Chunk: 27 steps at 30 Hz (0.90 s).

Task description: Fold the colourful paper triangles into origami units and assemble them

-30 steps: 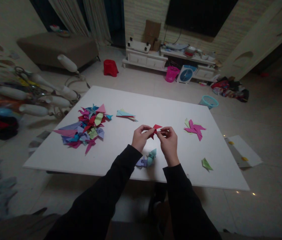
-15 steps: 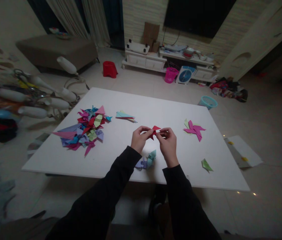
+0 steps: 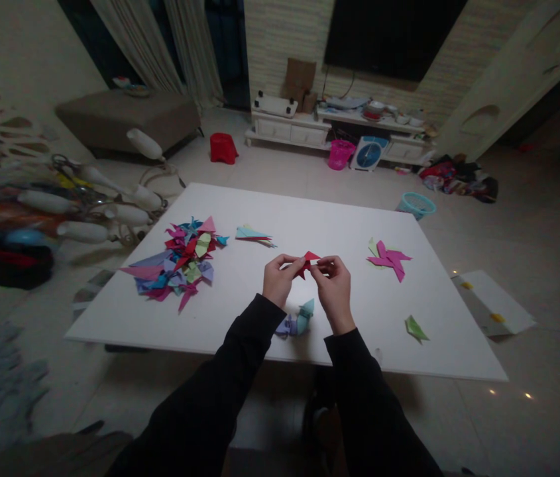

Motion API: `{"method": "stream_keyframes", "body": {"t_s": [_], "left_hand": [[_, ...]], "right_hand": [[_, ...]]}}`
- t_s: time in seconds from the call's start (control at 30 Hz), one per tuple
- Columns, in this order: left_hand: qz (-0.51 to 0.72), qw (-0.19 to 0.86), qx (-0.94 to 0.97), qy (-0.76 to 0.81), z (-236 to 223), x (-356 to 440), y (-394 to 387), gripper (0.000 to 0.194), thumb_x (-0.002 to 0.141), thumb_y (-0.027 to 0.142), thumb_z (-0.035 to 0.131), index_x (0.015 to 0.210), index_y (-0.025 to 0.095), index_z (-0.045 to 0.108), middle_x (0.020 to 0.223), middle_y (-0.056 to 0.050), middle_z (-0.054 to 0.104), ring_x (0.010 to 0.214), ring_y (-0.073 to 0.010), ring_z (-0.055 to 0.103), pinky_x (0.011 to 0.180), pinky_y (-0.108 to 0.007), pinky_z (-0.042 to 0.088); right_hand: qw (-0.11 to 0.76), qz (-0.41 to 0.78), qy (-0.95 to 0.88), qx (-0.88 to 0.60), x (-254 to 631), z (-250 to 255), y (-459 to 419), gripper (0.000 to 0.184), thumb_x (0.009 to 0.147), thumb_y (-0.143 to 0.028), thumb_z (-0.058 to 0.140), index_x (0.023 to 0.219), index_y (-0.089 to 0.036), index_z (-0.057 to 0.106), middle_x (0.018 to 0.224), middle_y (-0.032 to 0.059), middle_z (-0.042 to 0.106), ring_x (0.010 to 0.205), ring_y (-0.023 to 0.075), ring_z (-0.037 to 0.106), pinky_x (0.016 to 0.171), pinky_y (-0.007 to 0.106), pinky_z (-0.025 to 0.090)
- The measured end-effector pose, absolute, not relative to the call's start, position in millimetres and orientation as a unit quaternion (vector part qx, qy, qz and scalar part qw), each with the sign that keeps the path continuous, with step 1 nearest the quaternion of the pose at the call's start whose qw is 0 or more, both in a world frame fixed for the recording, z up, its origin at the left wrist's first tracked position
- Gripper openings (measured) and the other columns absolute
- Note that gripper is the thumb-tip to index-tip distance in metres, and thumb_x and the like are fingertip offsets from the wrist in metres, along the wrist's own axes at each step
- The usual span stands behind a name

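Observation:
Between my two hands is a small red folded paper piece point(image 3: 311, 256), held just above the white table point(image 3: 240, 318). My left hand point(image 3: 278, 278) pinches its left side between thumb and fingers. On its right side my right hand point(image 3: 333, 285) grips it the same way, and the fingertips hide part of the folds. Below my hands, near the table's front edge, lie purple and teal folded paper pieces point(image 3: 298, 322), partly covered by my left sleeve. Beyond my left hand is a small stack of pointed folded papers point(image 3: 254, 234).
A heap of colourful folded paper point(image 3: 183, 265) covers the table's left part. To the right lie pink folded pieces point(image 3: 388, 258) with pale green ones, and a green folded piece point(image 3: 415, 328). A blue basket point(image 3: 417, 204) stands on the floor past the far right corner.
The view has shifted slightly, so the table and its papers appear a little further right and lower. Both hands keep hold of the red paper with almost no visible change.

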<state>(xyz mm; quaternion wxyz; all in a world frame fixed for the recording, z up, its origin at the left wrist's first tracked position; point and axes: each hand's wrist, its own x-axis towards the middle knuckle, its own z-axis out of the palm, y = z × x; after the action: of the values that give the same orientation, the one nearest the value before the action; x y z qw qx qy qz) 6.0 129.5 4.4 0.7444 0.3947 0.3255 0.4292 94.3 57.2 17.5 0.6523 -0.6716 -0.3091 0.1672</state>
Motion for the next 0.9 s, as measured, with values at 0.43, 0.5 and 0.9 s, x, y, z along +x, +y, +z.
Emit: {"method": "stream_keyframes", "body": {"t_s": [0.43,0.5,0.9], "left_hand": [[0.464,0.686,0.447,0.338,28,-16,121,0.025,0.065,0.029,0.084,0.073,0.013,0.067,0.072,-0.006,0.072,0.067,-0.0156,0.067,0.071,-0.03,0.052],[0.465,0.684,0.452,0.334,30,-18,119,0.025,0.064,0.029,0.085,0.072,0.013,0.067,0.073,-0.006,0.072,0.067,-0.0155,0.066,0.07,-0.03,0.052],[0.418,0.74,0.428,0.308,33,-13,111,0.032,0.078,0.047,0.07,0.077,0.017,0.059,0.085,-0.005,0.065,0.084,-0.0166,0.065,0.078,-0.031,0.053]], "right_hand": [[0.677,0.197,-0.318,-0.634,76,30,55,0.018,0.08,-0.034,0.069,0.083,-0.02,0.059,0.076,0.0006,0.066,0.072,0.0174,0.064,0.067,0.031,0.052],[0.671,0.191,-0.324,-0.639,75,33,52,0.02,0.079,-0.036,0.071,0.084,-0.02,0.059,0.076,0.0006,0.066,0.072,0.0171,0.063,0.066,0.03,0.052],[0.639,0.136,-0.347,-0.673,84,53,30,0.014,0.074,-0.027,0.07,0.083,-0.018,0.063,0.078,0.0021,0.068,0.07,0.0157,0.063,0.067,0.028,0.05]]}}
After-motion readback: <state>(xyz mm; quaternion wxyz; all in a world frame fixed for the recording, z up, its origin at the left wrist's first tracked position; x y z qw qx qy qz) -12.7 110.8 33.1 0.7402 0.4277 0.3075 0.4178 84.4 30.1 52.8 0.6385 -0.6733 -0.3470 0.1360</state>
